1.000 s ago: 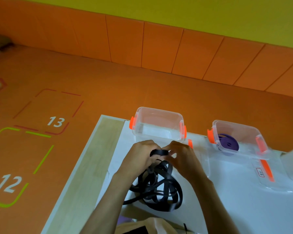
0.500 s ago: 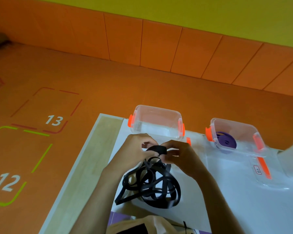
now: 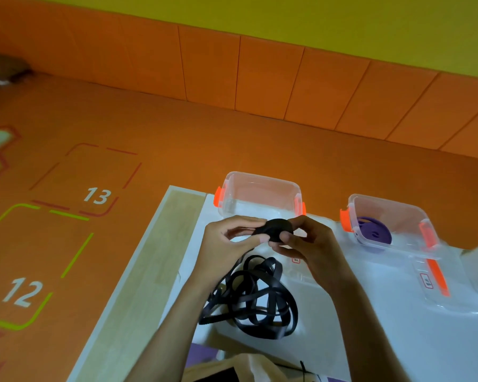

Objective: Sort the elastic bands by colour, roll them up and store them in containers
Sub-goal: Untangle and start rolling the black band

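A small black roll of elastic band [image 3: 276, 229] is held between both hands above the table. My left hand [image 3: 226, 244] pinches its left side and my right hand [image 3: 308, 241] pinches its right side. The loose rest of the black elastic band [image 3: 253, 299] lies in a tangle on the white table [image 3: 398, 340] below the hands. Behind the hands stands a clear container with orange clips [image 3: 260, 195], with nothing visible in it. To the right a second clear container [image 3: 389, 224] holds a rolled purple band [image 3: 374, 234].
A clear lid with an orange strip [image 3: 436, 282] lies in front of the right container. The table's wooden left edge [image 3: 149, 271] borders an orange floor with numbers 12 and 13. A beige bag [image 3: 246, 370] sits at the bottom edge. An orange wall runs behind.
The black roll between my hands has grown thicker, and both hands have lifted slightly. The loose tangle below has shifted a little.
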`<state>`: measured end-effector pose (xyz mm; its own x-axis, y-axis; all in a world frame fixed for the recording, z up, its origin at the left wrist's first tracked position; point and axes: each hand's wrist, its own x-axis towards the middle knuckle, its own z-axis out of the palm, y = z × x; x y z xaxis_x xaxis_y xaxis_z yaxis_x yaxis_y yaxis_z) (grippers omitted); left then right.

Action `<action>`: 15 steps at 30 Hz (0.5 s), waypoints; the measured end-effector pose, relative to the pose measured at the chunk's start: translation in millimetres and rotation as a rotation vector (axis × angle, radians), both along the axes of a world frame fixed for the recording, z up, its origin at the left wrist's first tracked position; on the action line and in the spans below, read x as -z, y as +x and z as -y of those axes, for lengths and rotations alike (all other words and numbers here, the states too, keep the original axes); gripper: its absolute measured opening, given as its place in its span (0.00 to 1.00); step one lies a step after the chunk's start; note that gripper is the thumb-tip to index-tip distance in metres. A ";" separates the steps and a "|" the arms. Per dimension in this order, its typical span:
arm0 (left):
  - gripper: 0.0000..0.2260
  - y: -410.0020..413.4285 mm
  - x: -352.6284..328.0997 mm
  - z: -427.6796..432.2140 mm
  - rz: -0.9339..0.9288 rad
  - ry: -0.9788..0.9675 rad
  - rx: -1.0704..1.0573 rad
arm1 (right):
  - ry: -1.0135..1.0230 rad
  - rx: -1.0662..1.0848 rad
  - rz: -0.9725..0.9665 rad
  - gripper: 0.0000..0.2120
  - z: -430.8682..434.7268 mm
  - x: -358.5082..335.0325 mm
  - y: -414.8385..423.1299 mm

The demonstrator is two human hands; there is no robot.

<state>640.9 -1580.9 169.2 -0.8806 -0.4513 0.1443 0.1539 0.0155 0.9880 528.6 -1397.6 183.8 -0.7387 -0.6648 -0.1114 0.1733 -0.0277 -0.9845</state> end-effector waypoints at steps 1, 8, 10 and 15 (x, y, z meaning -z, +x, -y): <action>0.12 -0.3 -3.9 0.8 -0.007 -0.016 0.002 | -0.030 -0.013 0.014 0.08 0.8 0.4 1.5; 0.09 4.0 -22.6 13.9 0.170 -0.210 0.106 | 0.186 0.049 -0.297 0.10 0.0 -12.3 0.5; 0.10 3.6 -24.3 9.7 0.180 -0.205 0.103 | 0.244 0.061 -0.391 0.11 -2.2 -14.6 -0.1; 0.14 5.8 -22.7 4.4 0.078 -0.142 0.071 | 0.152 0.091 -0.293 0.10 -4.2 -24.0 3.0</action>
<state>646.7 -1585.3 191.8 -0.9206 -0.3677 0.1316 0.0821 0.1473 0.9857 531.6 -1393.3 207.7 -0.8094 -0.5869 0.0220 -0.1143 0.1206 -0.9861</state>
